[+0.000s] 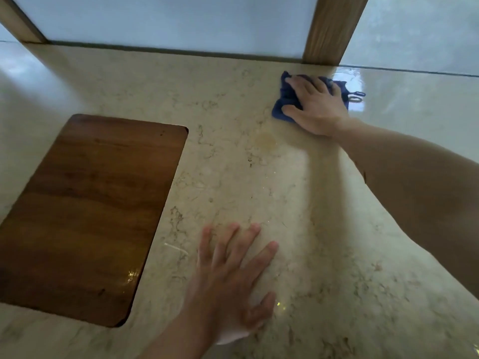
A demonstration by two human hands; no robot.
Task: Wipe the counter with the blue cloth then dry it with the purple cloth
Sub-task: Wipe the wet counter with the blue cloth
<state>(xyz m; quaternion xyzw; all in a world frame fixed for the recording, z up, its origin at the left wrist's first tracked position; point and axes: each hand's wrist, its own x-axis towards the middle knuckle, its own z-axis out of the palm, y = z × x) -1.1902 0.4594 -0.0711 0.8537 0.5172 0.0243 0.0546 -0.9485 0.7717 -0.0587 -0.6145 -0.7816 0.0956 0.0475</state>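
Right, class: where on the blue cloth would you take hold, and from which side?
Probably its near-left corner, pinched from the left: the blue cloth lies bunched under the right hand, that corner pokes free, and the wooden post stands close behind.

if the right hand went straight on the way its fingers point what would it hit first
Probably the pale back panel, just left of the wooden post. The right hand, flat on the blue cloth, points back and left, with only bare counter before that panel. Depth is hard to judge.
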